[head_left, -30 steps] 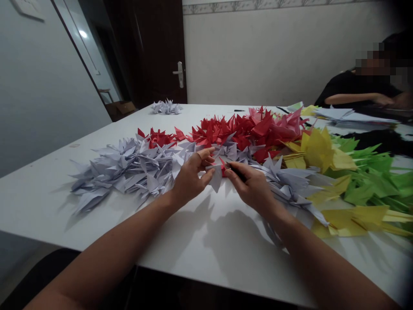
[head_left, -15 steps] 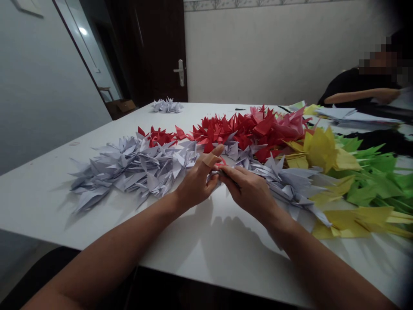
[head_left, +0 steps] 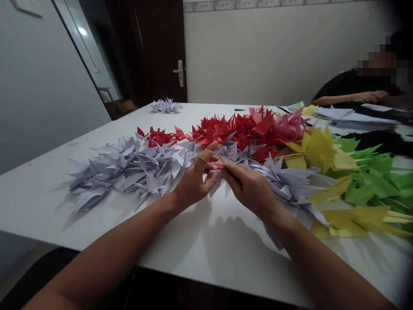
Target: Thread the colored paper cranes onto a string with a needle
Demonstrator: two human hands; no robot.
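My left hand [head_left: 193, 183], with a beige plaster on one finger, and my right hand [head_left: 250, 187] meet above the white table, fingertips close together. Between them is a small pale lilac folded paper crane [head_left: 214, 178], with a red paper tip [head_left: 218, 165] showing beside it. My left fingers pinch the lilac paper. My right fingers close around a thin black stick [head_left: 235, 175], mostly hidden by them. Lilac paper cranes [head_left: 129, 170] lie heaped to the left of my hands, and more [head_left: 287, 185] lie just beyond my right hand.
Red cranes [head_left: 248, 129], yellow cranes [head_left: 322, 150] and green cranes [head_left: 371, 181] cover the table's far and right parts. Stacked paper sheets [head_left: 351, 115] lie near a seated co-worker's arm [head_left: 351, 98]. A small lilac pile [head_left: 166, 106] stands by the far edge.
My hands have come closer together, and the red paper tip has shifted toward my left hand. My left forefinger is raised. The co-worker's arm has moved slightly.
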